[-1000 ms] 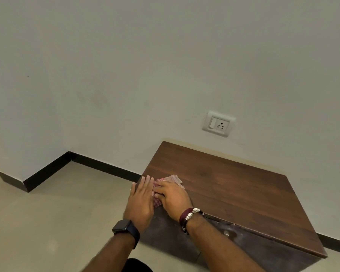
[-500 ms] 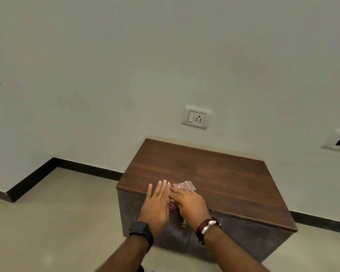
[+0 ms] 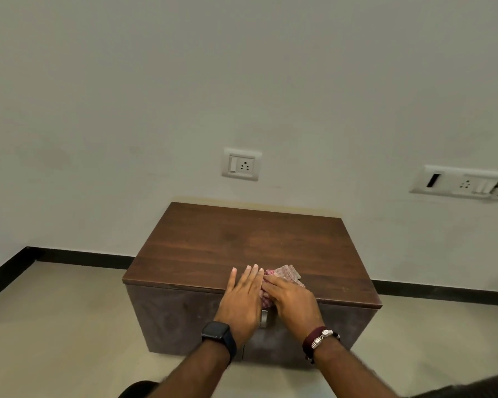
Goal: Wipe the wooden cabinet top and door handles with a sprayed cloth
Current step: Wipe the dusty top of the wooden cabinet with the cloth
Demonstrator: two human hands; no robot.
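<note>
A low cabinet with a dark brown wooden top (image 3: pixel 242 242) stands against the wall. A pink checked cloth (image 3: pixel 285 273) lies at the top's front edge, near the middle. My right hand (image 3: pixel 292 301) lies flat on the cloth and presses it down, covering most of it. My left hand (image 3: pixel 242 300) rests beside it, fingers straight over the front edge and touching the cloth's left side. A metal door handle (image 3: pixel 263 318) shows between my wrists on the cabinet's front.
A white wall socket (image 3: pixel 241 164) sits above the cabinet, and a longer switch plate (image 3: pixel 466 183) is on the wall at the right. Beige floor (image 3: pixel 55 326) lies on both sides, with a black skirting board along the wall.
Both hands and the cloth have slid right along the front edge, from the left corner to about the middle. The view has turned to face the cabinet squarely.
</note>
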